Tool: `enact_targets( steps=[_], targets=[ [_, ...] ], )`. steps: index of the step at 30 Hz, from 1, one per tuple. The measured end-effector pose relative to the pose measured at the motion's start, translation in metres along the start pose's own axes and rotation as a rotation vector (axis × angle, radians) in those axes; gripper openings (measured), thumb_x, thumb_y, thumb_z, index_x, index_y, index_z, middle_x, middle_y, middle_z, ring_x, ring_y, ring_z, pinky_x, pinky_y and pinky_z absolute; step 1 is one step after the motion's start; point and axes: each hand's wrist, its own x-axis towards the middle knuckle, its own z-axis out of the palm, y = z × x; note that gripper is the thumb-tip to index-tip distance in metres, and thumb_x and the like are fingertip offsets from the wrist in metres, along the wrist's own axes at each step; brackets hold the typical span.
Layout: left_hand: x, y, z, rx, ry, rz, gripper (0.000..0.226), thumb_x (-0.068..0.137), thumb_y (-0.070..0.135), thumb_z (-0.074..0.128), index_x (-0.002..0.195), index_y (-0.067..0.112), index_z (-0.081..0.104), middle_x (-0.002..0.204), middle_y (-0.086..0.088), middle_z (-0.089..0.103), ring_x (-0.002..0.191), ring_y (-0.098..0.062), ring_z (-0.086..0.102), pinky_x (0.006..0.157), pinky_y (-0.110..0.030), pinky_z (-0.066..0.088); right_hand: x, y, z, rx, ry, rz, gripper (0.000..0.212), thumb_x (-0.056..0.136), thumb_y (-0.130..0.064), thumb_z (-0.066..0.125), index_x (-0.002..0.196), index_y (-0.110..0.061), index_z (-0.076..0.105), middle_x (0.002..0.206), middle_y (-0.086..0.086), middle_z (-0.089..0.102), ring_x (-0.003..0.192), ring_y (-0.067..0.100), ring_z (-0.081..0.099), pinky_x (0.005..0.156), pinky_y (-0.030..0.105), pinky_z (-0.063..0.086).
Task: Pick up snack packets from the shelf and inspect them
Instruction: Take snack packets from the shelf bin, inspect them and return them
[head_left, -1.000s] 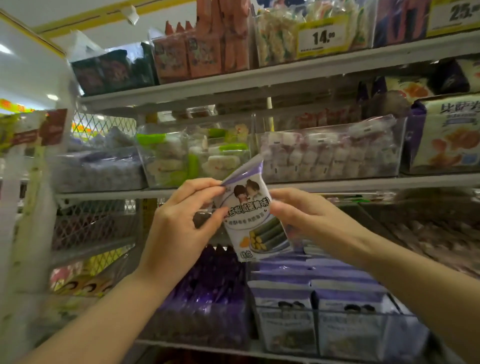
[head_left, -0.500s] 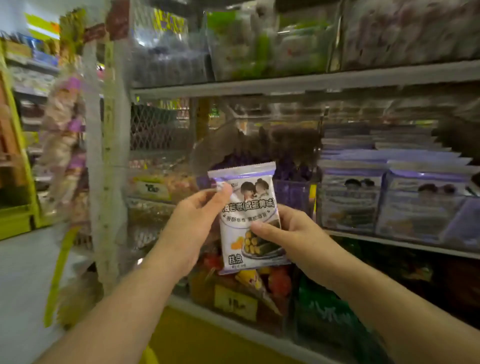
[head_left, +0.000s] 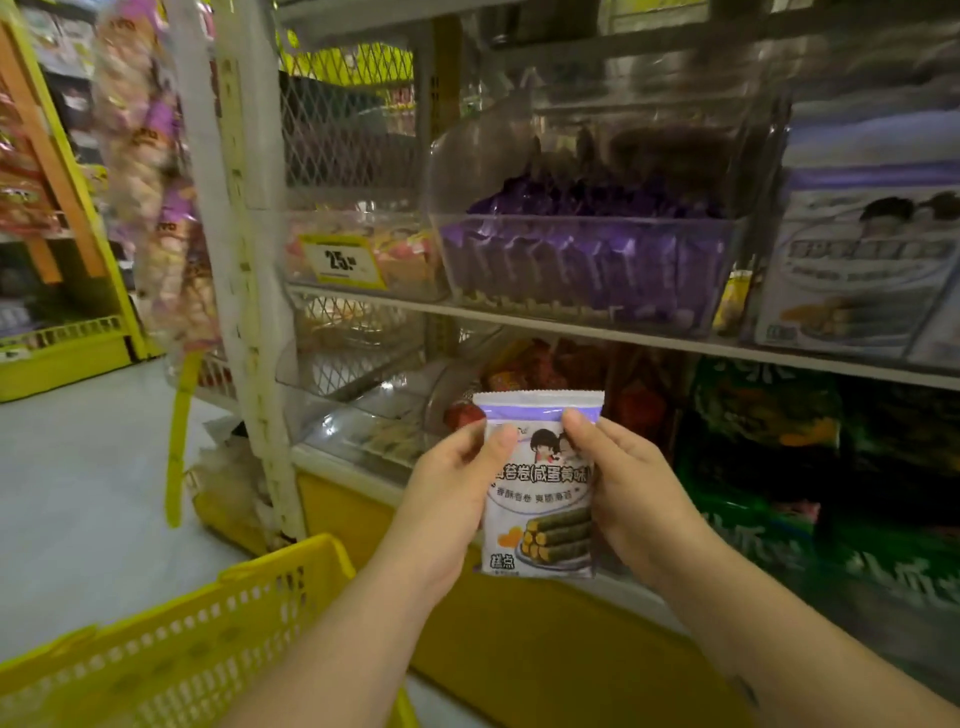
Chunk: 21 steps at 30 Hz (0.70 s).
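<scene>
Across the right and centre of the frame we see the grey metal shelf (head_left: 597, 325) carrying a clear plastic bin of purple packets (head_left: 582, 265); a yellow perforated plastic basket (head_left: 171, 654) sits lower left; at lower centre our left hand (head_left: 452, 499) and right hand (head_left: 628, 493) pinch the upright white-and-purple seaweed-roll snack packet (head_left: 540, 499) by its side edges

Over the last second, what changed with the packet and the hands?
The view tipped down: a yellow basket now shows at lower left. The snack packet came down from the bin shelf to the bottom shelf level and turned upright. The right hand shifted its grip to the top edge. The left hand still holds the packet's left side.
</scene>
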Motion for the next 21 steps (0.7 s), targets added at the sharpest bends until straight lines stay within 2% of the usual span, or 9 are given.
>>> enact_targets(
  steps=[3, 6, 8, 10, 14, 15, 18, 21],
  targets=[
    [-0.001, -0.003, 0.005, -0.013, 0.043, -0.013, 0.031, 0.083, 0.045, 0.059, 0.098, 0.023, 0.075, 0.103, -0.009, 0.075, 0.096, -0.024, 0.072, 0.084, -0.039, 0.054, 0.001, 0.005, -0.002, 0.034, 0.028, 0.048, 0.028, 0.089, -0.021, 0.057, 0.102, 0.000, 0.071, 0.095, 0.023, 0.073, 0.083, 0.033, 0.073, 0.062, 0.034, 0.059],
    [-0.003, -0.004, 0.009, -0.014, 0.109, -0.022, 0.022, 0.091, 0.033, 0.057, 0.085, 0.025, 0.077, 0.090, -0.006, 0.076, 0.079, -0.016, 0.072, 0.070, -0.032, 0.051, 0.001, 0.007, -0.005, 0.063, 0.049, 0.086, 0.027, 0.092, -0.016, 0.055, 0.106, 0.003, 0.068, 0.097, 0.026, 0.072, 0.087, 0.037, 0.071, 0.068, 0.039, 0.060],
    [-0.004, -0.004, 0.010, 0.000, 0.128, -0.033, 0.025, 0.094, 0.028, 0.055, 0.081, 0.027, 0.077, 0.084, -0.004, 0.075, 0.071, -0.013, 0.069, 0.068, -0.032, 0.048, -0.002, 0.006, -0.007, 0.061, 0.035, 0.097, 0.027, 0.091, -0.016, 0.055, 0.106, 0.002, 0.069, 0.098, 0.025, 0.072, 0.088, 0.037, 0.071, 0.066, 0.038, 0.060],
    [-0.006, -0.003, 0.010, 0.001, 0.127, -0.032, 0.025, 0.094, 0.028, 0.054, 0.082, 0.027, 0.076, 0.085, -0.005, 0.075, 0.072, -0.014, 0.068, 0.071, -0.034, 0.046, -0.004, 0.006, -0.009, 0.047, 0.024, 0.104, 0.028, 0.092, -0.019, 0.055, 0.105, 0.000, 0.069, 0.099, 0.024, 0.072, 0.088, 0.036, 0.072, 0.065, 0.037, 0.059],
    [-0.010, 0.003, 0.012, -0.043, 0.118, -0.032, 0.025, 0.095, 0.031, 0.054, 0.088, 0.020, 0.076, 0.094, -0.012, 0.076, 0.084, -0.024, 0.071, 0.086, -0.046, 0.050, -0.003, 0.005, -0.009, -0.025, 0.067, 0.113, 0.032, 0.096, -0.028, 0.051, 0.103, -0.004, 0.071, 0.097, 0.020, 0.074, 0.089, 0.034, 0.072, 0.072, 0.039, 0.059],
    [-0.010, 0.004, 0.012, -0.053, 0.136, -0.030, 0.025, 0.095, 0.029, 0.055, 0.085, 0.020, 0.077, 0.091, -0.013, 0.076, 0.082, -0.025, 0.072, 0.086, -0.047, 0.051, -0.003, 0.005, -0.008, -0.063, 0.079, 0.124, 0.034, 0.097, -0.031, 0.050, 0.102, -0.006, 0.072, 0.095, 0.018, 0.075, 0.087, 0.032, 0.073, 0.073, 0.039, 0.058],
    [-0.010, 0.005, 0.010, -0.047, 0.212, -0.007, 0.027, 0.095, 0.024, 0.057, 0.074, 0.020, 0.075, 0.082, -0.011, 0.076, 0.069, -0.019, 0.072, 0.071, -0.037, 0.053, -0.003, 0.009, -0.009, -0.207, 0.102, 0.123, 0.038, 0.097, -0.040, 0.049, 0.097, -0.011, 0.073, 0.090, 0.013, 0.076, 0.082, 0.027, 0.074, 0.069, 0.034, 0.055],
    [-0.011, 0.006, 0.008, -0.060, 0.256, -0.027, 0.022, 0.096, 0.025, 0.056, 0.086, 0.011, 0.071, 0.083, -0.014, 0.076, 0.071, -0.022, 0.073, 0.063, -0.033, 0.058, -0.001, 0.013, -0.011, -0.295, 0.082, 0.103, 0.046, 0.095, -0.051, 0.046, 0.094, -0.016, 0.075, 0.090, 0.007, 0.077, 0.083, 0.022, 0.074, 0.074, 0.036, 0.052]
  ],
)
